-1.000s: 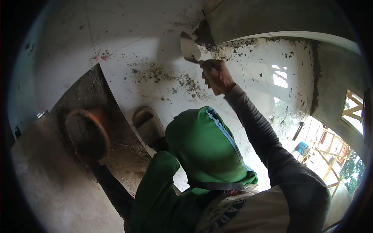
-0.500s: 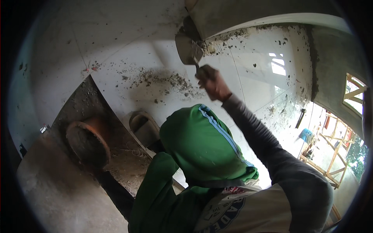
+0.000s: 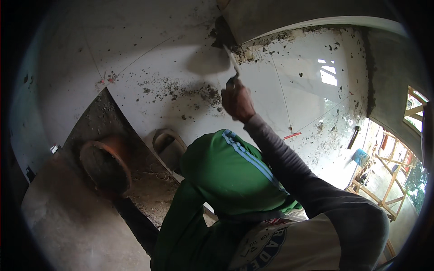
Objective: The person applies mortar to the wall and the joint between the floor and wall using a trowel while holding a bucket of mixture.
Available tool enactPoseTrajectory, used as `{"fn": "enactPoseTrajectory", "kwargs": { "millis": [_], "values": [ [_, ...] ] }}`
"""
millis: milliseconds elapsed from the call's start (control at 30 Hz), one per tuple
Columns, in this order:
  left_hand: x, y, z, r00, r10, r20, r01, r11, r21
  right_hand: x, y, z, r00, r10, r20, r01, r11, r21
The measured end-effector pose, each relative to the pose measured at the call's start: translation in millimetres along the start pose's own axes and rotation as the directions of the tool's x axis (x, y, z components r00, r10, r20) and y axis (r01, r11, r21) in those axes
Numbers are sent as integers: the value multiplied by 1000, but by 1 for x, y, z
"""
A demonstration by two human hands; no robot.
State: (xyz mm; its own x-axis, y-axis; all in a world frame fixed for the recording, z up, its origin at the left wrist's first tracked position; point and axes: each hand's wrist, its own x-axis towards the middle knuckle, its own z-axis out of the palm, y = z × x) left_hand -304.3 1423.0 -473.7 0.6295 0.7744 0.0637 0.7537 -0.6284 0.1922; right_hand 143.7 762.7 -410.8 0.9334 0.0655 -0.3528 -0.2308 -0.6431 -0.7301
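My right hand point(image 3: 237, 101) is closed round the handle of a trowel, whose blade point(image 3: 229, 56), seen nearly edge-on, is beside the dark, mortar-smeared notch point(image 3: 221, 34) at the corner of the white tiles point(image 3: 162, 54). The blade looks blurred. At lower left my left hand point(image 3: 107, 192) touches the near rim of an orange bucket point(image 3: 115, 149) with a dirty grey inside; its fingers are lost in shadow. My green-clothed leg point(image 3: 217, 171) is bent below my right arm, beside a sandal point(image 3: 167, 149).
The bucket stands in a dark untiled patch point(image 3: 95, 113). Mortar crumbs are scattered over the tiles. A grey wall point(image 3: 384, 67) with a window point(image 3: 413, 106) runs along the right. Toward the bright opening are a blue container point(image 3: 359, 157), a dark bar point(image 3: 354, 137) and wooden framing point(image 3: 389, 180).
My right hand has moved left and a little down from one second ago, still holding the trowel, whose blade has turned edge-on. My left hand stays by the bucket.
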Motion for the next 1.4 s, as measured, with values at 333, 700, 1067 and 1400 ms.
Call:
{"fn": "enactPoseTrajectory", "kwargs": {
  "millis": [333,700,1067,1400],
  "values": [
    [-3,-11,-3,999,32,-10,-32,999,40,34,-6,-8,995,-98,-21,99,993,57],
    [-6,-45,11,974,221,-55,-203,952,230,68,-25,-6,995,-87,-50,97,967,234],
    [-21,-22,7,998,-59,-35,56,996,-72,100,-53,-13,1000,0,-25,13,868,497],
    [-21,-26,6,996,22,-82,-19,999,44,116,-39,2,998,-52,-43,62,956,287]
  ]
}}
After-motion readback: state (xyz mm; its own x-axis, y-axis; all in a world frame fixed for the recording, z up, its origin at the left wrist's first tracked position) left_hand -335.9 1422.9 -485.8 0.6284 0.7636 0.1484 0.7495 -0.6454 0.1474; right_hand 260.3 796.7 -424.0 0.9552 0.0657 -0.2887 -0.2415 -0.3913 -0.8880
